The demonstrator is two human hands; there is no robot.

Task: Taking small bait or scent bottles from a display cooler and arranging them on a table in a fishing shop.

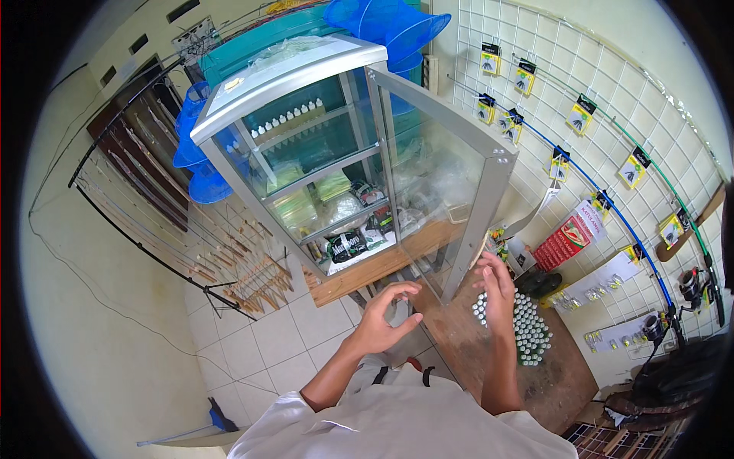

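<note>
My left hand (390, 318) is held in the air before a glass display cabinet (292, 63), fingers curved and thumb apart, with nothing in it. My right hand (498, 281) is raised beside the swung-out glass door (441, 155), near the lower part of its metal frame, with fingers apart. A thin beige edge (480, 251) shows at its fingertips; I cannot tell what it belongs to or whether the hand touches it. Inside the cabinet, small white-capped bottles (287, 119) line the upper shelf. Below are a black bag (347, 245) and stacked clear packets (295, 207).
Many green bottles with white caps (533, 333) stand on a wooden table (556, 396) at right. Fishing rods (622, 221) and carded tackle (582, 115) hang on a white wire grid. Blue net traps (209, 178) flank the cabinet. Wooden-handled rods (258, 281) hang left.
</note>
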